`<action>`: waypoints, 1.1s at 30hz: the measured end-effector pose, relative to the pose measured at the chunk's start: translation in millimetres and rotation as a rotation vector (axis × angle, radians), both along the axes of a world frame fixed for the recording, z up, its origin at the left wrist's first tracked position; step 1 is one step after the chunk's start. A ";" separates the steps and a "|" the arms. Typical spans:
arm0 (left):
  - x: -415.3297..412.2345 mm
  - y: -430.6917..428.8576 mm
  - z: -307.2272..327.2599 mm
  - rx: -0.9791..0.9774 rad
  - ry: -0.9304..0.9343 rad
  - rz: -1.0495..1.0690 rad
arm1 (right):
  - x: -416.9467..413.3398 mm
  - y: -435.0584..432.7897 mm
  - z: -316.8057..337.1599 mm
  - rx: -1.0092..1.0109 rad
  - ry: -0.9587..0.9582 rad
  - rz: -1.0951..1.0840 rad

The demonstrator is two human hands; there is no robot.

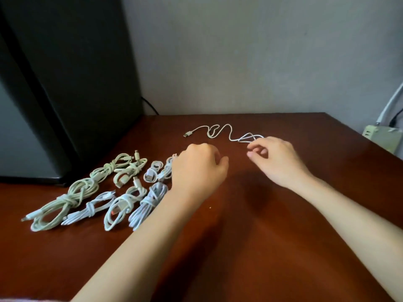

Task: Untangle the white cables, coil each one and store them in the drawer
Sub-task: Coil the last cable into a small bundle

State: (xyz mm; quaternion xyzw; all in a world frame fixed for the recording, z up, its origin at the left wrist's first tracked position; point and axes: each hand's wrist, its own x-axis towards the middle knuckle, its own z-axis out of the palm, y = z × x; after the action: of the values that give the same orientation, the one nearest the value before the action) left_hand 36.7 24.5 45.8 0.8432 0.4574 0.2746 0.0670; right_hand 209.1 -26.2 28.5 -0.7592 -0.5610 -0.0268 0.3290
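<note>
One loose white cable (220, 132) snakes across the far middle of the brown table (261, 214), its USB plug (187, 134) pointing left. My right hand (277, 159) pinches this cable's right end between thumb and fingers, just in front of a few loops. Several coiled and knotted white cables (104, 192) lie in rows at the left. My left hand (198, 171) hovers knuckles-up over the right edge of a small coil (162, 170). Its fingers curl downward, and whether they hold the coil is hidden. No drawer is in view.
A tall black appliance (65, 83) stands at the table's back left, close behind the coiled cables. A grey wall runs behind the table. A pale power strip (381, 138) with wires sits beyond the table's right edge.
</note>
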 end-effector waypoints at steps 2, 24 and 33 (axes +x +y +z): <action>25.3 6.9 -6.4 -0.073 -0.069 -0.049 | 29.6 -3.3 -4.6 0.003 -0.035 -0.099; 76.3 26.2 -56.2 -0.202 -0.086 -0.209 | 33.1 -26.0 -15.1 -0.237 -0.131 0.110; 62.2 47.6 -59.9 -0.205 -0.011 -0.182 | 2.5 -36.5 -3.2 0.223 -0.344 0.586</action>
State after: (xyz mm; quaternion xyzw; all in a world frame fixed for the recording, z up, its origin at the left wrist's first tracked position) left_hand 98.9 72.1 -14.0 0.8685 0.4040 0.2239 0.1799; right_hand 211.6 -62.7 25.3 -0.5098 -0.7957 -0.1200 0.3042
